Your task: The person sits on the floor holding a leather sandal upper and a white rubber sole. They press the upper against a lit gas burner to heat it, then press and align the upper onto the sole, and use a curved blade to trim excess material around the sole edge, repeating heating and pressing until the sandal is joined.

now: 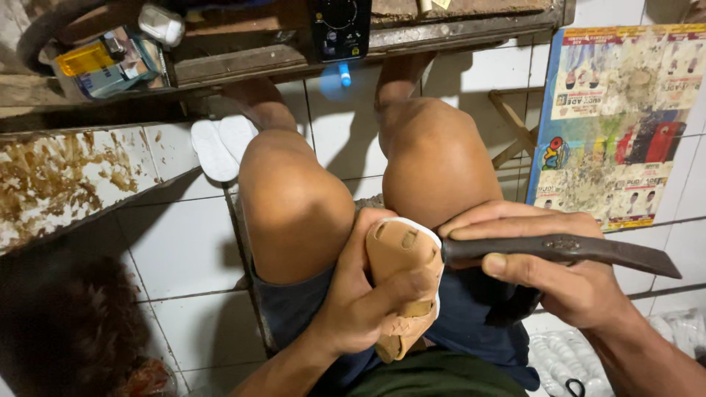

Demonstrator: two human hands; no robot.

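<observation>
— Where do we have the tan shoe upper (pixel 401 283)?

— Low in the frame's centre, over our lap; our left hand (pixel 360 298) is wrapped closed around it, its long axis running up and down.

— And the dark metal tool (pixel 559 250)?

— Our right hand (pixel 559 276) grips it. It lies crosswise from the right, its tip touching the upper's white edge (pixel 430 234).

sandal (pixel 401 279) between knees, tool (pixel 559 250) right (touching)

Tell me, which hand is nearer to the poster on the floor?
Right. The right hand, holding the dark tool, lies just below the poster; the left hand is farther left, gripping the tan sandal.
</observation>
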